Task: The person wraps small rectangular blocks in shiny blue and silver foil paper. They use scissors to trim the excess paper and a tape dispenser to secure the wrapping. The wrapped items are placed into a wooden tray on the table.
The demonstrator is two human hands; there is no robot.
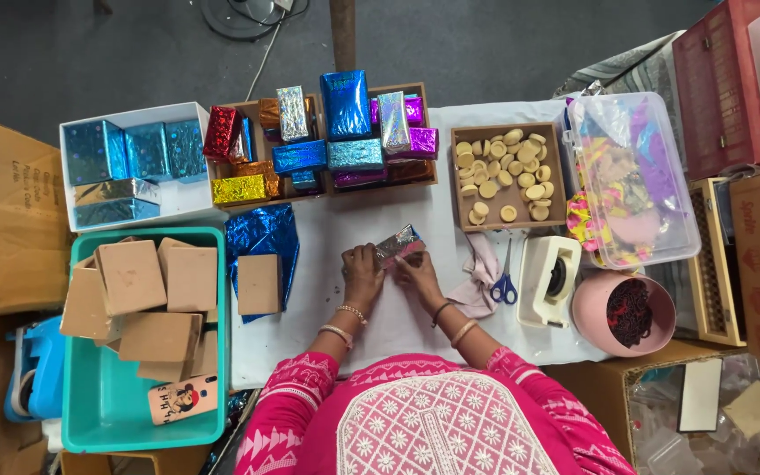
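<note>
The small silver-foil box point(396, 245) is pinched between both hands, left hand point(362, 268) closed at its eight o'clock end, right hand point(417, 271) closed at five o'clock, its long axis running toward two o'clock.

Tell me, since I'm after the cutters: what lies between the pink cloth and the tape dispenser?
Blue-handled scissors lie between the pink cloth and the tape dispenser, seen from the head camera.

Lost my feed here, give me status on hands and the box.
Left hand, right hand both gripping small foil-wrapped box. Box on white table. Scissors right, clear.
</note>
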